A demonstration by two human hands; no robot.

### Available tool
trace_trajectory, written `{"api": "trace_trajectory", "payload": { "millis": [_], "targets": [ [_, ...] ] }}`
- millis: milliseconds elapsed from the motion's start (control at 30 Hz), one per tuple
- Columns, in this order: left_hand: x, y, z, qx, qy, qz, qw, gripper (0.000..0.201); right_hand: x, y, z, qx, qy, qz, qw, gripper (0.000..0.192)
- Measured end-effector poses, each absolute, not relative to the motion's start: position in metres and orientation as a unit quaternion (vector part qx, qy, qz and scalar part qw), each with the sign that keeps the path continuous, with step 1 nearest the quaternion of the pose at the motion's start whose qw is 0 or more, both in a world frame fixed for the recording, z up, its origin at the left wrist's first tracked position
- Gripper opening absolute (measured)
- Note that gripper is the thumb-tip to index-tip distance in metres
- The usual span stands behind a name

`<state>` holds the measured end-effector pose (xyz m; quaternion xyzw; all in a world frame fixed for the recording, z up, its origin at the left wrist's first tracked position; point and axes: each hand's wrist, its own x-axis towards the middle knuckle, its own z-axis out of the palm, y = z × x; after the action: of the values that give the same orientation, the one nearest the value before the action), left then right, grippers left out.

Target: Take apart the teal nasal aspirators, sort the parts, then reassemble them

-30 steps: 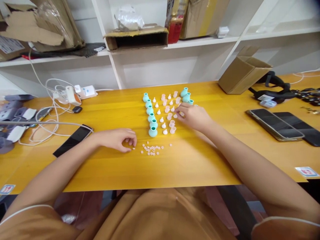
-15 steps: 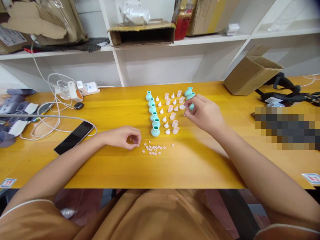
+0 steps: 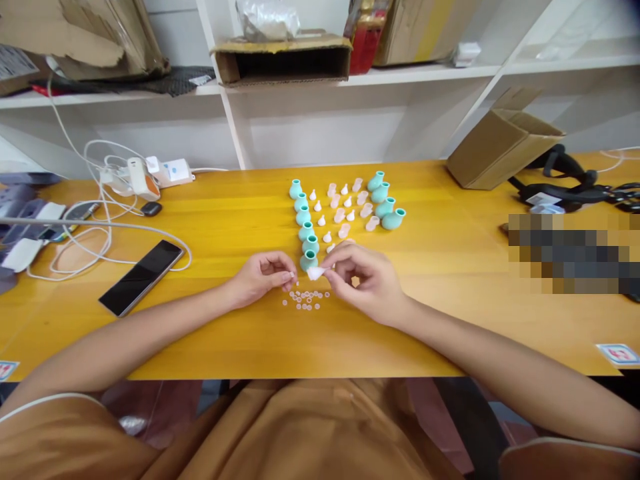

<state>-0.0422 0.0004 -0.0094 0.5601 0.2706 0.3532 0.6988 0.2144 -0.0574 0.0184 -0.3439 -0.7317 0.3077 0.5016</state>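
A: Where is the small white piece (image 3: pixel 315 273)?

B: Pinched at the fingertips of the right hand (image 3: pixel 367 283), just above the yellow bench (image 3: pixel 450 320). The grip is narrow, thumb and forefinger closed on the piece, which sticks out to the left toward the other hand.

A: And the left hand (image 3: pixel 260 277)?

B: Its fingertips are drawn together too, almost meeting the white piece. Whether they pinch something tiny I cannot tell; it is too small to see.

A: What lies beneath them?

B: A scatter of tiny pale rings (image 3: pixel 305 300) on the bench, directly under the gap between the two hands.

A: And farther back?

B: A column of teal vase-shaped parts (image 3: pixel 303 217) just beyond the hands, its nearest one touching-close to the white piece. Beside it stand rows of small white cones (image 3: pixel 327 237) and pink caps (image 3: pixel 344 231), then four more teal parts (image 3: pixel 385 200) to the right.

A: Anything else about?

B: A dark phone (image 3: pixel 140 277) lies well to the left, near white cables (image 3: pixel 95 233). A cardboard box (image 3: pixel 505 143) sits at the far right.
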Motion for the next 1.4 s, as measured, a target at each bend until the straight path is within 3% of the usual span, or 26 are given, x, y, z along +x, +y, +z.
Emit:
{"api": "trace_trajectory", "payload": {
  "millis": [333,867,1400],
  "targets": [
    [-0.041,0.003,-0.012,0.558,0.273,0.365,0.694,0.037,0.201,-0.058,-0.007,-0.326,-0.630,0.497,0.500,0.022],
    [-0.041,0.004,-0.015,0.578,0.303,0.327,0.683,0.038,0.205,-0.051,-0.009,-0.364,-0.584,0.553,0.469,0.039],
    [-0.039,0.006,-0.010,0.514,0.316,0.322,0.730,0.040,0.200,-0.051,-0.016,-0.347,-0.596,0.551,0.470,0.033]
  ]
}}
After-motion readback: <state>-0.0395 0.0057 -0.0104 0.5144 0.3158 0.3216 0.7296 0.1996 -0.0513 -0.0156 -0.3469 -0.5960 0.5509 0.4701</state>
